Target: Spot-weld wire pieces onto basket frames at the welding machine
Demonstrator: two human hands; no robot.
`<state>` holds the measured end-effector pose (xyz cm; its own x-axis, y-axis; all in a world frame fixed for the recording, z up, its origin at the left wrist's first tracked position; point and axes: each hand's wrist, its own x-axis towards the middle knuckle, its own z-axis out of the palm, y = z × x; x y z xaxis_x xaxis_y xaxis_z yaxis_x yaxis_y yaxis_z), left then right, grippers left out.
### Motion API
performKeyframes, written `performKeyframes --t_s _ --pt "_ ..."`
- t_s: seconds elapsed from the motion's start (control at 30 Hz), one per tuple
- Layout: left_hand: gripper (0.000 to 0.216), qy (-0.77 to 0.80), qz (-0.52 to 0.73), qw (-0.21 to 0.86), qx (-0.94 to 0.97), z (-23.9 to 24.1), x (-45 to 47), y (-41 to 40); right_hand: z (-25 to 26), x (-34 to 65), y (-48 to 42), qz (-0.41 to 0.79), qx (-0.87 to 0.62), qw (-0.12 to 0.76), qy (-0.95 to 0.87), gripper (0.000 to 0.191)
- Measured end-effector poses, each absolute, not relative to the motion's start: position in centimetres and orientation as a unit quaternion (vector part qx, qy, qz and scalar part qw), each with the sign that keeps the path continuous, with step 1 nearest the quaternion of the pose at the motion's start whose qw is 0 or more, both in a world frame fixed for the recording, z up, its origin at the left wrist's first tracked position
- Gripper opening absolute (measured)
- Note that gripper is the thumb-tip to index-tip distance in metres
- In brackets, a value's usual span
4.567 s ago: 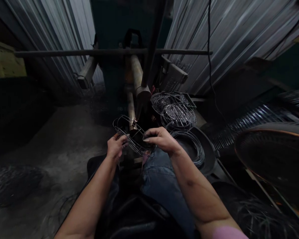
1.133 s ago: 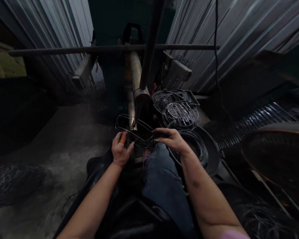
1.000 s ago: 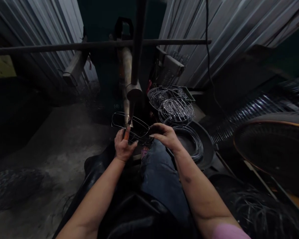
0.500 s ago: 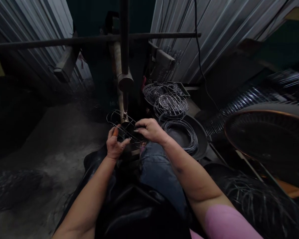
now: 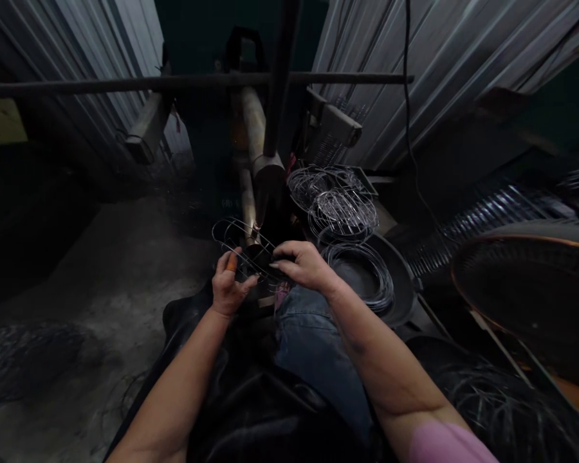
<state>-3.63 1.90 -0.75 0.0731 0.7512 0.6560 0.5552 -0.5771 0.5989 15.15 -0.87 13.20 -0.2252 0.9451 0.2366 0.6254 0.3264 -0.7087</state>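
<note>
A thin wire frame (image 5: pixel 229 244), a rounded outline with wires across it, sits at the end of the lower metal bar (image 5: pixel 248 206) of a machine. My left hand (image 5: pixel 228 287) grips its near left side between fingers and thumb, with an orange wrap on one finger. At its right side my right hand (image 5: pixel 305 262) is closed in a pinch. Darkness hides the exact wire under those fingertips. Above the frame, the machine's thick upper cylinder (image 5: pixel 269 168) points toward me, and the dark gap below it is hard to make out.
Right of my hands lie several round wire pieces (image 5: pixel 342 209) and a wire ring stack (image 5: pixel 361 276) in a dark pan (image 5: pixel 405 292). A large round tray (image 5: pixel 525 283) stands farther right. A horizontal bar (image 5: pixel 197 81) crosses ahead, and a cable (image 5: pixel 409 122) hangs down.
The whole view has swung slightly, so the machine and wire pieces appear farther right. Both hands stay on the wire frame, with little change in their grip.
</note>
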Motion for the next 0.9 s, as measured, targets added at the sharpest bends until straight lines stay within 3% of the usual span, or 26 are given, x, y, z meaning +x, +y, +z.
performKeyframes --t_s 0.17,0.4,0.67,0.9 --pt "0.070 0.445 0.508 0.073 0.734 -0.8 -3.9 1.6 12.5 14.5 -1.5 0.185 -0.524 0.359 -0.750 0.009" --pt "0.071 0.455 0.512 0.117 0.720 -0.6 -3.7 1.8 13.9 14.4 -0.6 0.236 -0.553 0.320 -0.732 0.015" --pt "0.069 0.451 0.521 0.117 0.715 0.4 -4.0 1.7 14.3 14.4 0.2 0.315 -0.557 0.310 -0.703 0.004" --pt "0.067 0.461 0.516 0.141 0.708 0.3 -4.2 2.0 14.3 14.2 0.1 0.244 -0.556 0.283 -0.742 0.013"
